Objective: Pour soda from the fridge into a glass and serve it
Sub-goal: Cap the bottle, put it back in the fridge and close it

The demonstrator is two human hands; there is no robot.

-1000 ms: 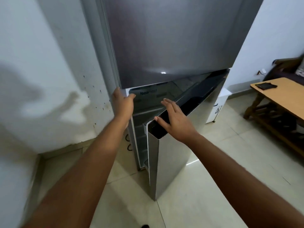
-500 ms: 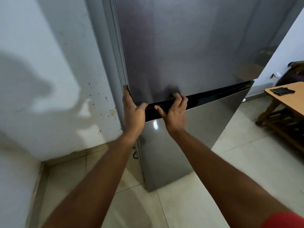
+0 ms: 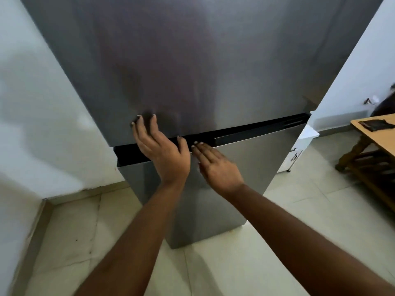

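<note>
A tall steel fridge (image 3: 192, 60) fills the view, both its doors shut. The lower door (image 3: 256, 163) has a black strip (image 3: 245, 132) along its top edge. My left hand (image 3: 160, 146) lies flat, fingers spread, over the seam between the upper and lower doors, with fingertips on the upper door. Just to its right, my right hand (image 3: 215, 165) rests flat against the top of the lower door, fingers apart. Neither hand holds anything. No soda or glass is in sight.
A white wall (image 3: 42, 103) stands close on the left of the fridge. At the right edge is a wooden table (image 3: 376, 135) with a dark flat object (image 3: 376, 125) on it. A small white cabinet (image 3: 299, 150) sits behind the fridge. The floor is pale tile (image 3: 213, 263).
The lower fridge door was partly open a second ago and now sits shut. Both hands have let go of its top edge and lie flat on the doors.
</note>
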